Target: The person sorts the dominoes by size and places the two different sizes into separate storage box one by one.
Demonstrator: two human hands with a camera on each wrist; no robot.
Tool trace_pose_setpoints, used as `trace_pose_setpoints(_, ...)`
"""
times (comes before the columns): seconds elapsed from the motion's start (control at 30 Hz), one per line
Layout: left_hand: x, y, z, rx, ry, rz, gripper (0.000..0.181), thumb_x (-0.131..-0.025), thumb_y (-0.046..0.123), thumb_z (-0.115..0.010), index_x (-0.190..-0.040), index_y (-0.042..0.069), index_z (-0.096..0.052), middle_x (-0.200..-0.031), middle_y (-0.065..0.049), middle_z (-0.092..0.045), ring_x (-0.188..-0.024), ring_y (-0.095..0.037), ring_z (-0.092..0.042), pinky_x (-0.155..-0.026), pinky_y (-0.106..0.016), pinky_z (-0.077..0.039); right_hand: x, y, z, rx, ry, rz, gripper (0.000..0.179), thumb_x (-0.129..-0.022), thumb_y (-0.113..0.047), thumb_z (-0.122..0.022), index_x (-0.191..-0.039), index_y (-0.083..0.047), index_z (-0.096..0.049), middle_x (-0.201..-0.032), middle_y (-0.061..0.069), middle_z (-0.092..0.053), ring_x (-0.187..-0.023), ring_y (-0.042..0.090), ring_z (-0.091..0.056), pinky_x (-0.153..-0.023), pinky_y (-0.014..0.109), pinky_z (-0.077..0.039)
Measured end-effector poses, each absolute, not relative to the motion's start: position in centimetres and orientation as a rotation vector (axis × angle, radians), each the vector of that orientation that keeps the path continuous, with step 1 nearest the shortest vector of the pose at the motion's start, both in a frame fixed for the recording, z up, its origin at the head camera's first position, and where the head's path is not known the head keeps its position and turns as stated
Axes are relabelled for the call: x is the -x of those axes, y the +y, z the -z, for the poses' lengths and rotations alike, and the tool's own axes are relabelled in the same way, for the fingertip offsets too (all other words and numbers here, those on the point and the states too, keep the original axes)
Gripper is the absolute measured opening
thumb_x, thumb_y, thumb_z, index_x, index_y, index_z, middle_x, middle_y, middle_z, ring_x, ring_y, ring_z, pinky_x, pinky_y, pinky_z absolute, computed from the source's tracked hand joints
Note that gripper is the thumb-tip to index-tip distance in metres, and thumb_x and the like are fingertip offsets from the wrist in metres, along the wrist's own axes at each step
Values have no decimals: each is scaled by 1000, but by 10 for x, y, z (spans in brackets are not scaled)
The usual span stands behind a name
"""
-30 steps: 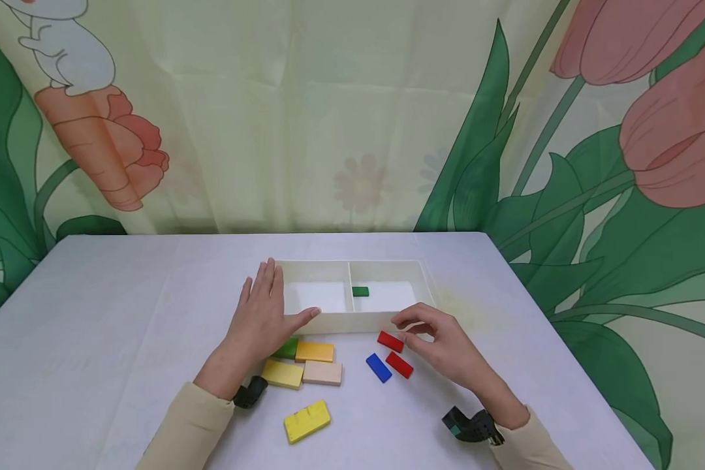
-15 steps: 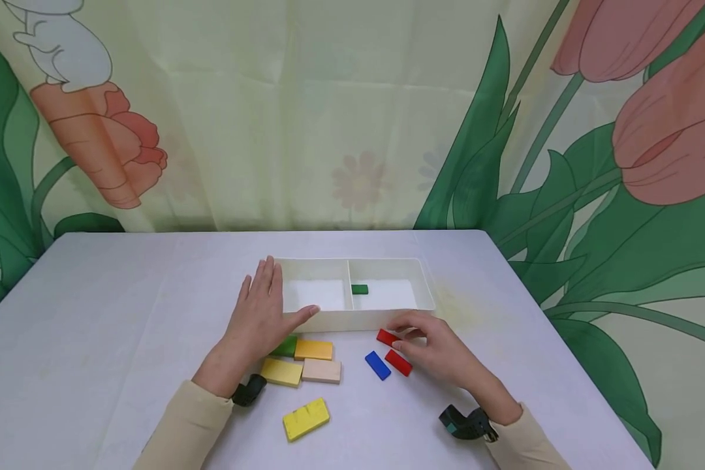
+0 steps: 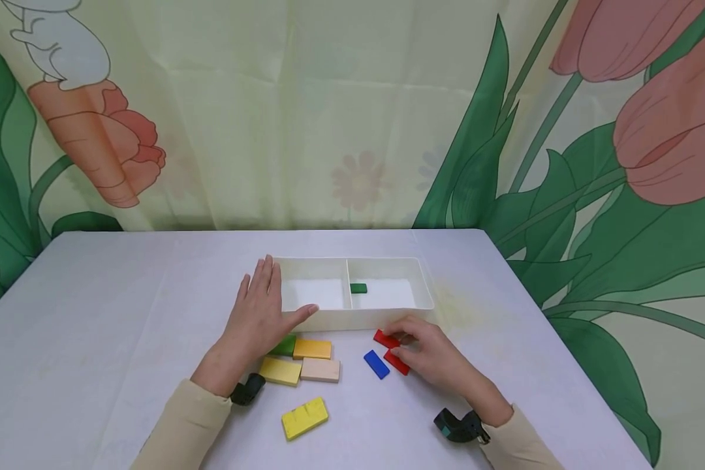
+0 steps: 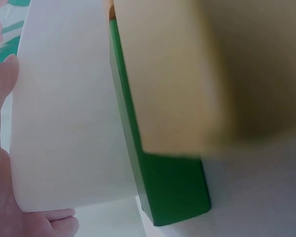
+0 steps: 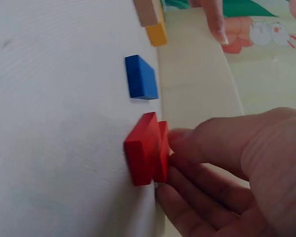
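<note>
In the head view the left hand (image 3: 258, 316) lays straight, nearly together fingers against the white box (image 3: 343, 320), while the right hand (image 3: 429, 349) is at the farther red block (image 3: 383, 339), before the box; the nearer red block (image 3: 395, 363) lies so close that a wide thumb could nudge it askew. The left wrist view shows a green block (image 4: 175, 190). In the right wrist view, whether thumb and fingertips clamp the farther red block I cannot tell; it looks flat, oblong and plain.

Larger green block (image 3: 283, 346) partly hidden, 2 sleeves (image 3: 182, 424) cropped below
</note>
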State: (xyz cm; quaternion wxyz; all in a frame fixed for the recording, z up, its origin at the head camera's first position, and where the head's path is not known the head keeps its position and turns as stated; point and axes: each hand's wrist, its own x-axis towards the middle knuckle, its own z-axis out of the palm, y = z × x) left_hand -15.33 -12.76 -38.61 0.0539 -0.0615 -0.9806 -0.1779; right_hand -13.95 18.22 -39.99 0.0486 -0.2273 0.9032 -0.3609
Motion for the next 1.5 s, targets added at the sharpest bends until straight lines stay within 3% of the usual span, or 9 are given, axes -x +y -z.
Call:
trace_pose_setpoints(0.57,154,-129,386,189,-2967,539,113,-87,71,-55,-154,-9,-14,-164,-27,-10,-153,-42,-10,-124,-58,-12,137,175,407,772,2877,1059,34,-83,5,-73,-114,-7,-68,-111,3,-67,-98,16,-66,-86,32,-60)
trace_pose_setpoints(1.5,154,-127,386,190,-2976,543,113,-87,72,-55,-155,-9,-13,-164,-26,-8,-153,-41,-9,-124,-57,-11,137,172,409,681,2983,959,34,-80,5,-77,-112,-6,-73,-110,2,-68,-103,16,-65,-88,31,-59)
